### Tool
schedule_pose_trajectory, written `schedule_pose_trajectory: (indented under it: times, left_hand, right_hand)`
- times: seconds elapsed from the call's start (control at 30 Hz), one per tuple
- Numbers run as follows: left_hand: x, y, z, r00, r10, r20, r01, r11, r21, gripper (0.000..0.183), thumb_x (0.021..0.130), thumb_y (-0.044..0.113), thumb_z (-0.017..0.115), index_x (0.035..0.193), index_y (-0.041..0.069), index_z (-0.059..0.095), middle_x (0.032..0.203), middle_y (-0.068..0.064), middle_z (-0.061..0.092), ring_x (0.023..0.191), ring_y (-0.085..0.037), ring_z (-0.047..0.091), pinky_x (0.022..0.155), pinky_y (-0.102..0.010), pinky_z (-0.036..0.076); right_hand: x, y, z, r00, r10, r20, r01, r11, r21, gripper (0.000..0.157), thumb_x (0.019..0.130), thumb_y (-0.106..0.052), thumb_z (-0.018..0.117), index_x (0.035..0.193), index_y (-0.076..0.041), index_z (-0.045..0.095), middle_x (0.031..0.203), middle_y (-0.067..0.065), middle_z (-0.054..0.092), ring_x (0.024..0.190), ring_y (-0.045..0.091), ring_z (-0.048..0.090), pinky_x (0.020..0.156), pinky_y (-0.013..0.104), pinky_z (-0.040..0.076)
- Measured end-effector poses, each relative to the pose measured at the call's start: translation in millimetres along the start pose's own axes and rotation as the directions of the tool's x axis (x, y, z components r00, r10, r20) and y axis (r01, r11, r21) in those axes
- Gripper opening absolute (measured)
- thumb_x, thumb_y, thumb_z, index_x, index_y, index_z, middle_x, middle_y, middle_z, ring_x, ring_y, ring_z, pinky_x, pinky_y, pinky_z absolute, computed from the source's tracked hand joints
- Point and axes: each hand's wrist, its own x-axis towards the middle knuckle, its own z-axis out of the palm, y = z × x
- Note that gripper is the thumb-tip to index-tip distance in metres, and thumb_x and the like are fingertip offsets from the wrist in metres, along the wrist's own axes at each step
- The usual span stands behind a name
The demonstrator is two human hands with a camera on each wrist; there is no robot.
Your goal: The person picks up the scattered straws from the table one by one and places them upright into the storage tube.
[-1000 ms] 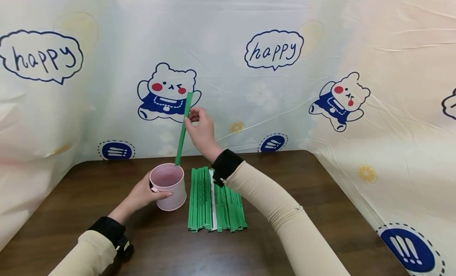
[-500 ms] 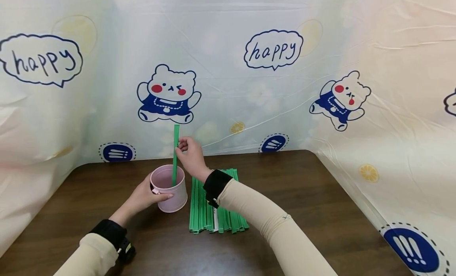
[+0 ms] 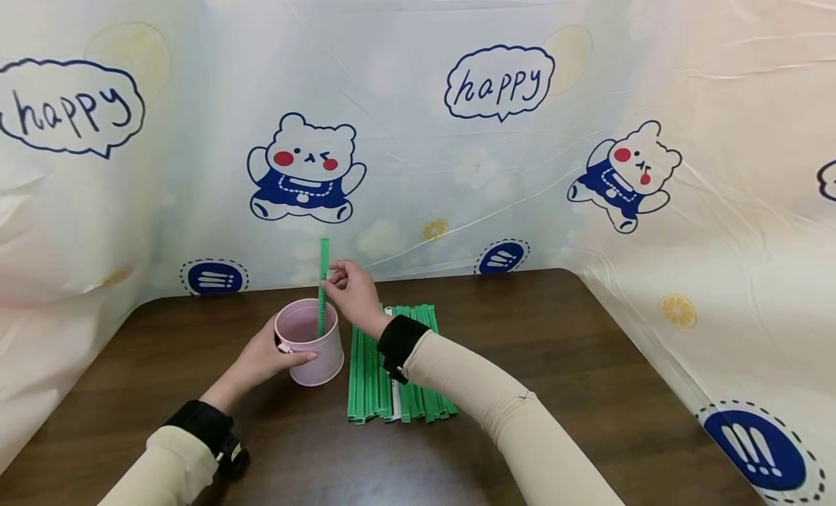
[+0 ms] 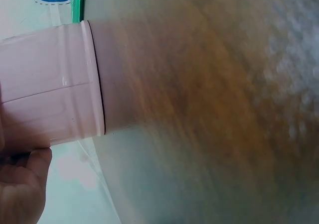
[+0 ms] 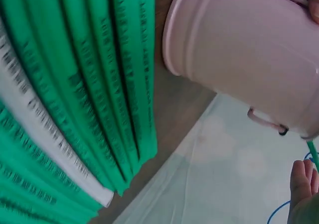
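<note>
A small pink metal bucket point(image 3: 316, 361) stands upright on the table, and my left hand point(image 3: 261, 357) grips its left side with the thumb across the front. In the left wrist view the fingers point(image 4: 40, 167) lie along the bucket's wall point(image 4: 45, 84). Between thumb and fingertips, my right hand point(image 3: 353, 292) pinches a long thin green strip point(image 3: 324, 259), upright, its lower part inside the bucket's mouth. To the right of the bucket lies a row of similar flat green strips point(image 3: 369, 390) printed with dark lettering, one white strip point(image 5: 47, 119) among them.
The brown wooden table point(image 3: 294, 448) ends at a patterned cloth backdrop point(image 3: 418, 157) behind and to the sides. My right forearm point(image 3: 483, 390) passes over part of the strip row. A small handle loop point(image 5: 266, 122) sticks out from the bucket's side.
My right hand has come down and slightly left, lowering the green strip from the bucket's rim to inside its mouth. My left hand keeps its grip on the bucket.
</note>
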Motion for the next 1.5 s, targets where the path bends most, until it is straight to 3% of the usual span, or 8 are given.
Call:
schedule_pose_trajectory:
  times: [0.23, 0.37, 0.53, 0.7, 0.83, 0.93, 1.27, 1.5]
  left_hand:
    - [1.3, 0.9, 0.8, 1.0, -0.013, 0.007, 0.014, 1.0, -0.018, 0.095, 0.084, 0.027, 0.085, 0.152, -0.006, 0.028, 0.142, -0.032, 0.051, 0.128, -0.048, 0.054, 0.107, -0.066, 0.048]
    - [1.7, 2.3, -1.4, 0.999, -0.03, 0.022, 0.031, 0.999, -0.029, 0.097, 0.084, 0.028, 0.084, 0.154, -0.004, 0.025, 0.144, -0.032, 0.049, 0.13, -0.049, 0.052, 0.108, -0.067, 0.046]
    - [1.6, 1.6, -2.4, 0.999, -0.039, 0.026, 0.04, 0.999, -0.016, 0.098, 0.085, 0.029, 0.084, 0.154, -0.005, 0.025, 0.145, -0.033, 0.048, 0.131, -0.05, 0.051, 0.108, -0.067, 0.046]
    - [1.7, 0.7, -3.5, 0.999, -0.043, 0.028, 0.043, 0.999, 0.001, 0.098, 0.085, 0.031, 0.084, 0.154, -0.006, 0.025, 0.145, -0.033, 0.048, 0.131, -0.051, 0.051, 0.108, -0.068, 0.046]
    - [2.6, 0.5, -3.2, 0.999, -0.029, 0.027, 0.029, 1.0, 0.001, 0.098, 0.085, 0.03, 0.084, 0.154, -0.005, 0.025, 0.144, -0.033, 0.049, 0.131, -0.05, 0.051, 0.107, -0.067, 0.047]
    - [2.8, 1.0, -2.4, 1.0, -0.019, 0.025, 0.019, 1.0, -0.003, 0.097, 0.085, 0.029, 0.084, 0.154, -0.005, 0.025, 0.144, -0.033, 0.049, 0.13, -0.05, 0.052, 0.107, -0.067, 0.047]
    - [1.7, 1.9, -2.5, 0.999, -0.024, 0.029, 0.024, 1.0, -0.016, 0.097, 0.086, 0.029, 0.083, 0.155, -0.004, 0.023, 0.145, -0.033, 0.047, 0.132, -0.05, 0.05, 0.107, -0.067, 0.047]
    - [0.5, 1.1, -1.9, 1.0, -0.013, 0.026, 0.014, 1.0, -0.025, 0.096, 0.086, 0.027, 0.083, 0.154, -0.004, 0.024, 0.144, -0.033, 0.048, 0.13, -0.05, 0.051, 0.107, -0.067, 0.047]
  right_hand:
    - [3.9, 16.8, -41.4, 0.996, 0.076, 0.046, -0.074, 0.996, -0.054, 0.046, 0.102, -0.031, 0.064, 0.139, -0.005, 0.056, 0.123, 0.013, 0.067, 0.113, 0.025, 0.064, 0.098, 0.033, 0.053]
    - [22.6, 80.1, -67.4, 0.997, 0.042, 0.071, -0.031, 0.988, -0.15, 0.045, 0.101, -0.045, 0.062, 0.131, -0.012, 0.061, 0.117, 0.003, 0.069, 0.106, 0.016, 0.065, 0.092, 0.029, 0.053]
    - [13.2, 99.8, -100.7, 0.979, 0.177, 0.1, -0.148, 0.958, -0.245, 0.013, 0.099, -0.019, 0.064, 0.093, -0.008, 0.069, 0.085, 0.004, 0.069, 0.077, 0.019, 0.067, 0.073, 0.032, 0.055]
    - [-15.5, 88.9, -116.3, 0.908, 0.405, 0.11, -0.335, 0.858, -0.39, 0.044, 0.094, -0.003, 0.064, 0.056, -0.011, 0.046, 0.049, -0.003, 0.042, 0.05, 0.014, 0.052, 0.058, 0.025, 0.048]
    - [-24.9, 105.2, -116.6, 0.825, 0.556, 0.102, -0.46, 0.764, -0.452, 0.031, 0.092, -0.003, 0.07, 0.065, -0.007, 0.057, 0.056, 0.004, 0.054, 0.047, 0.014, 0.054, 0.056, 0.028, 0.057]
    - [-27.8, 118.2, -112.9, 0.801, 0.592, 0.081, -0.5, 0.739, -0.451, 0.017, 0.09, -0.002, 0.072, 0.076, -0.003, 0.064, 0.063, 0.007, 0.059, 0.044, 0.014, 0.054, 0.052, 0.028, 0.058]
    - [-34.7, 121.8, -102.1, 0.835, 0.548, 0.05, -0.487, 0.778, -0.397, 0.042, 0.092, 0.001, 0.068, 0.057, -0.012, 0.048, 0.053, 0.003, 0.048, 0.045, 0.014, 0.053, 0.049, 0.025, 0.051]
    - [-39.2, 117.2, -107.1, 0.832, 0.553, 0.037, -0.511, 0.792, -0.335, 0.027, 0.09, -0.001, 0.073, 0.067, -0.006, 0.059, 0.061, 0.006, 0.054, 0.05, 0.017, 0.057, 0.056, 0.031, 0.059]
